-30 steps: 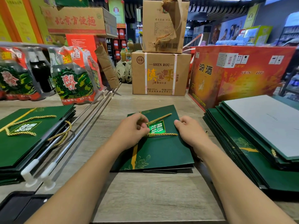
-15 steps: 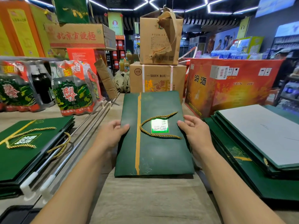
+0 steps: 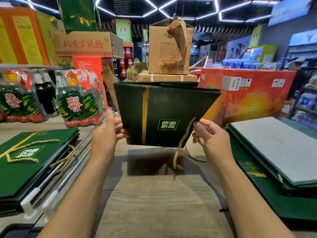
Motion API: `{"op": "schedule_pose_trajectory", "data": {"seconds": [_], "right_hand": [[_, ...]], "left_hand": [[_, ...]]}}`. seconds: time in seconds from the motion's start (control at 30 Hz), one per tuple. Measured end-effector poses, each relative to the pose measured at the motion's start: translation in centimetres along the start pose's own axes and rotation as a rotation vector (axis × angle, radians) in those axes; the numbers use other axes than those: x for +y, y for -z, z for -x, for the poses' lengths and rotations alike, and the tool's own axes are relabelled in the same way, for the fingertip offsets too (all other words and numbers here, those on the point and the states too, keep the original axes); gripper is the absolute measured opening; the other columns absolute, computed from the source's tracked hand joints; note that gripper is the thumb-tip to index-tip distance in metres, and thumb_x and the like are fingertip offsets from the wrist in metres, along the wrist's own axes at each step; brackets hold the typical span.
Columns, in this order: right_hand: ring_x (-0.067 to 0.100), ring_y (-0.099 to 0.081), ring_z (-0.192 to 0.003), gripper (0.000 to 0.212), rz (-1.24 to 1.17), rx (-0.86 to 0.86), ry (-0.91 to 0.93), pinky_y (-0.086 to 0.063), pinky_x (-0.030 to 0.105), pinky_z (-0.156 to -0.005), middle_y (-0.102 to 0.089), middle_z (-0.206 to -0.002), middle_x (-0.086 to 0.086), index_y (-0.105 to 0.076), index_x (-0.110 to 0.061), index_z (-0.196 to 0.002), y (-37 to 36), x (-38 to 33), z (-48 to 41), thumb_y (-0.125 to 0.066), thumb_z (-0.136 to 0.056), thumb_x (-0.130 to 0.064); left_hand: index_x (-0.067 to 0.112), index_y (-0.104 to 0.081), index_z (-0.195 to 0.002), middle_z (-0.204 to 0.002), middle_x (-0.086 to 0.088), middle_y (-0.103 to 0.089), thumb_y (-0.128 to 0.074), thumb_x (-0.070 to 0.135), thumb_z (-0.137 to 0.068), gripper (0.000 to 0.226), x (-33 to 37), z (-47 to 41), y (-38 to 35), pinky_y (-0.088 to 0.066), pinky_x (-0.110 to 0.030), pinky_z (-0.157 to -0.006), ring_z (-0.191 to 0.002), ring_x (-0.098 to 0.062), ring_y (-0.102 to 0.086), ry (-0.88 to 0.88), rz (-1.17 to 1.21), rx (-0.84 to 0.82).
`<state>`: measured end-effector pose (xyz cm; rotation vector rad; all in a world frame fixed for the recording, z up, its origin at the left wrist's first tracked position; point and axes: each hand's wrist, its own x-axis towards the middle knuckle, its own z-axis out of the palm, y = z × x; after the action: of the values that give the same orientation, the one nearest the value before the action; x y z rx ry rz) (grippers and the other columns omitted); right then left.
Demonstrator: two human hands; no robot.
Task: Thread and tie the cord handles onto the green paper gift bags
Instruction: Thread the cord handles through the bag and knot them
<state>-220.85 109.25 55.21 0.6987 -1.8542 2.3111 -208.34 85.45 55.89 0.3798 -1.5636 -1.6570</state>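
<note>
The bag (image 3: 163, 114) has risen off the table (image 3: 154, 203) and flipped, so its label is upside down. The left hand (image 3: 106, 134) and right hand (image 3: 211, 138) pinch its side edges. Its long axis tilts up and away, with the cord (image 3: 181, 145) dangling from the near end. A left stack (image 3: 25, 169) and a right stack (image 3: 257, 186) flank it, and boxes (image 3: 166, 54) stand behind.

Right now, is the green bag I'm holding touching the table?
Apart. The head view shows the green bag held up by the left hand and right hand, its lower edge clear above its shadow on the table.
</note>
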Motion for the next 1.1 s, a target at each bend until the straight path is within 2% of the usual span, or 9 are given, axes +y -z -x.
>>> {"op": "schedule_pose_trajectory", "data": {"seconds": [0.1, 0.23, 0.4, 0.57, 0.73, 0.83, 0.93, 1.03, 1.1], "right_hand": [[0.018, -0.064, -0.07, 0.031, -0.147, -0.029, -0.117, -0.053, 0.024, -0.06, -0.072, -0.073, 0.002, -0.079, -0.017, -0.077, -0.3, 0.2, -0.1, -0.06, -0.099, -0.004], [0.019, -0.07, -0.072, 0.018, -0.173, -0.011, -0.335, -0.056, 0.027, -0.058, -0.077, -0.084, 0.007, -0.078, -0.007, -0.092, -0.2, -0.6, 0.2, -0.064, -0.097, -0.016], [0.017, -0.059, -0.071, 0.041, 0.306, -0.126, -0.382, -0.049, 0.032, -0.068, -0.07, -0.079, 0.001, -0.075, -0.007, -0.106, 0.0, 0.6, 0.8, -0.068, -0.095, -0.046], [0.015, -0.059, -0.099, 0.048, 0.752, -0.259, -0.342, -0.046, 0.029, -0.07, -0.065, -0.117, -0.004, -0.061, -0.017, -0.123, -0.9, 1.8, 1.1, -0.074, -0.09, -0.049], [0.015, -0.064, -0.087, 0.029, 0.98, -0.377, -0.321, -0.049, 0.031, -0.066, -0.069, -0.097, -0.005, -0.066, -0.022, -0.099, -1.0, 2.3, 1.1, -0.072, -0.091, -0.049], [0.021, -0.066, -0.087, 0.017, 0.979, -0.287, -0.297, -0.055, 0.035, -0.075, -0.07, -0.087, -0.001, -0.068, -0.021, -0.092, -0.6, 2.8, 0.6, -0.067, -0.096, -0.037], [0.024, -0.057, -0.12, 0.033, 1.032, -0.271, -0.248, -0.049, 0.043, -0.103, -0.063, -0.126, -0.002, -0.062, -0.031, -0.132, -0.3, 3.2, 0.2, -0.06, -0.1, -0.02], [0.023, -0.029, -0.149, 0.054, 1.024, -0.423, -0.223, -0.024, 0.047, -0.125, -0.042, -0.156, -0.01, -0.05, -0.034, -0.149, -0.4, 3.7, 0.0, -0.053, -0.103, -0.007], [0.023, -0.034, -0.144, 0.044, 1.07, -0.471, -0.198, -0.028, 0.046, -0.123, -0.047, -0.153, -0.007, -0.061, -0.035, -0.138, -0.7, 4.4, -0.1, -0.052, -0.104, -0.009]], "left_hand": [[0.007, -0.067, -0.11, -0.093, -0.009, -0.077, -0.032, 0.059, -0.104, 0.062, 0.1, -0.3, 0.0, -0.06, -0.035, -0.077, -0.09, -0.022, -0.075, 0.102, 0.078, 0.032], [0.005, -0.069, -0.108, -0.096, -0.008, -0.078, -0.028, 0.062, -0.104, 0.071, -0.7, -0.6, 0.4, -0.053, -0.035, -0.086, -0.096, -0.024, -0.069, 0.263, -0.052, -0.042], [0.02, -0.069, -0.114, -0.101, 0.011, -0.073, -0.059, 0.055, -0.095, 0.04, -1.1, 0.0, 0.6, -0.046, -0.033, -0.083, -0.105, -0.016, -0.061, 0.249, -0.485, -0.13], [0.017, -0.04, -0.149, -0.14, 0.002, -0.056, -0.075, 0.065, -0.076, 0.095, -2.9, 1.2, -0.2, -0.044, -0.035, -0.101, -0.126, -0.019, -0.052, 0.169, -0.907, -0.364], [0.033, -0.033, -0.152, -0.157, -0.001, -0.032, -0.057, 0.08, -0.08, 0.089, -3.0, 2.4, -1.0, -0.028, -0.051, -0.111, -0.143, -0.032, -0.029, 0.132, -1.417, -0.473], [0.033, -0.026, -0.156, -0.165, -0.004, -0.014, -0.053, 0.072, -0.088, 0.083, -2.6, 2.7, -1.3, -0.022, -0.053, -0.114, -0.149, -0.033, -0.013, 0.167, -1.502, -0.583], [0.036, -0.014, -0.16, -0.169, 0.005, 0.003, -0.051, 0.056, -0.097, 0.076, -2.7, 2.7, -1.5, -0.01, -0.06, -0.12, -0.155, -0.026, 0.003, 0.11, -1.422, -0.714], [0.035, -0.036, -0.15, -0.164, 0.003, -0.021, -0.047, 0.044, -0.101, 0.052, -3.1, 2.6, -1.6, -0.019, -0.058, -0.118, -0.153, -0.029, -0.014, 0.1, -1.403, -0.79], [0.028, -0.054, -0.121, -0.136, 0.004, -0.047, -0.045, 0.039, -0.098, 0.027, -3.3, 2.5, -1.6, -0.032, -0.052, -0.107, -0.137, -0.031, -0.037, 0.108, -1.418, -0.784]]}}
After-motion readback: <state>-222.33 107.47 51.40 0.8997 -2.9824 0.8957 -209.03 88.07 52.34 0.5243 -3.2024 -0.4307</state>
